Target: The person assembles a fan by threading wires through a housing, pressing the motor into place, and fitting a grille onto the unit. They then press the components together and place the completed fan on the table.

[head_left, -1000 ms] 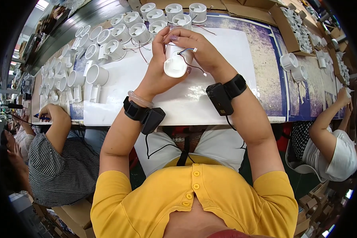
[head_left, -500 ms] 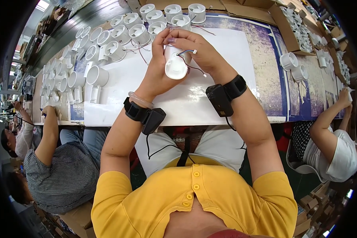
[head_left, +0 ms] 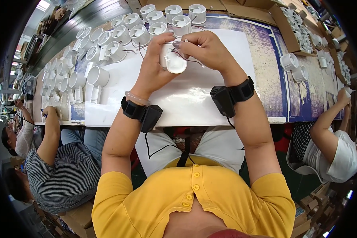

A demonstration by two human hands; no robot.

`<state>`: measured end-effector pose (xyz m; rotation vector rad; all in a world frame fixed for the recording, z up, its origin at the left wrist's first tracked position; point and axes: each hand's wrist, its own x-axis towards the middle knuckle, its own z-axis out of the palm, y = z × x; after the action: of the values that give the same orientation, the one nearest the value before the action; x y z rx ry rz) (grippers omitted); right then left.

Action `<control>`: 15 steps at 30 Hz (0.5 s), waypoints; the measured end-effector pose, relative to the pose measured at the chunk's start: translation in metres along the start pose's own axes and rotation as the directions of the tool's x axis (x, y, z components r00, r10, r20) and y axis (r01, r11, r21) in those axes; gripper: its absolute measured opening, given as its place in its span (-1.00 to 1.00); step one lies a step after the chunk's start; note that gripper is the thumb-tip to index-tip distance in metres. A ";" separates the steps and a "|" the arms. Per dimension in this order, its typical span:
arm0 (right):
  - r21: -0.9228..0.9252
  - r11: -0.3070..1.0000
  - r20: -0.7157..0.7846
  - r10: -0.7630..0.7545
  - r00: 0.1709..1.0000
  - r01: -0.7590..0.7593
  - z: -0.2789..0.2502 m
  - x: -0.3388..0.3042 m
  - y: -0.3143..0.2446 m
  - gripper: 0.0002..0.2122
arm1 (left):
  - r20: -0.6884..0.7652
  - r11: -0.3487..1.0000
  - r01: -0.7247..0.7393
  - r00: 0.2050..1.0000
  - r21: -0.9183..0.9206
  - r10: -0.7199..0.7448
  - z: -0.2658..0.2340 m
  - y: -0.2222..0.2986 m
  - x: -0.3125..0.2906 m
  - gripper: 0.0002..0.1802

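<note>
White housing: I saw one white housing [head_left: 174, 65], raised over the white sheet [head_left: 194, 111] at mid-counter [head_left: 271, 79], its open, curved end turned near; held so, I judged, to keep the wire outlet in view.
Left hand: the left hand [head_left: 151, 65] was wrapped around the housing's left side, thumb on the near edge, probably to steady it.
Right hand: the right hand [head_left: 202, 49] had thumb and finger closed at the housing's far right, pinching the wires [head_left: 194, 60], as best I could tell; a small grip likely suited such thin leads.
Plugs: I made out two, one beside the right fingers, one dangling near; wire count unclear.
Fan cups: eleven, by my count, in the far group [head_left: 139, 35], mostly mouths up, perhaps for easy checking; two more [head_left: 289, 61] at right.
Left cluster: white cups and brackets [head_left: 98, 76], too crowded for me to count.
Carton: one open carton [head_left: 283, 33], far right, heaped with small white parts, uncountable.
Wristbands: two black wristbands [head_left: 242, 90], one per wrist.
</note>
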<state>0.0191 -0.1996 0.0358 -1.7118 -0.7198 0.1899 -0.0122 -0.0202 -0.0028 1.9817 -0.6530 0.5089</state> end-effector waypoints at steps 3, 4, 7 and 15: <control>0.130 0.991 -0.101 -0.018 0.995 0.032 0.005 0.001 0.001 -0.71 | 0.062 0.999 0.038 0.997 -0.020 -0.037 0.001 0.001 0.001 -0.29; 0.105 0.994 -0.098 -0.005 0.995 0.015 0.005 0.002 0.002 -0.72 | 0.055 1.000 0.019 0.998 -0.010 -0.018 0.001 -0.002 0.000 -0.29; 0.055 0.998 -0.091 0.023 0.996 -0.018 0.002 0.004 0.006 -0.74 | 0.044 1.000 -0.019 0.999 0.011 0.019 0.002 -0.004 0.000 -0.28; 0.125 0.988 -0.150 0.114 0.982 -0.096 -0.001 0.009 0.017 -0.74 | 0.070 1.000 -0.012 0.997 0.012 0.011 0.003 0.006 -0.001 -0.28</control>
<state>0.0325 -0.1969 0.0222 -1.6334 -0.4927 0.1653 -0.0164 -0.0254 -0.0007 2.0162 -0.7071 0.4534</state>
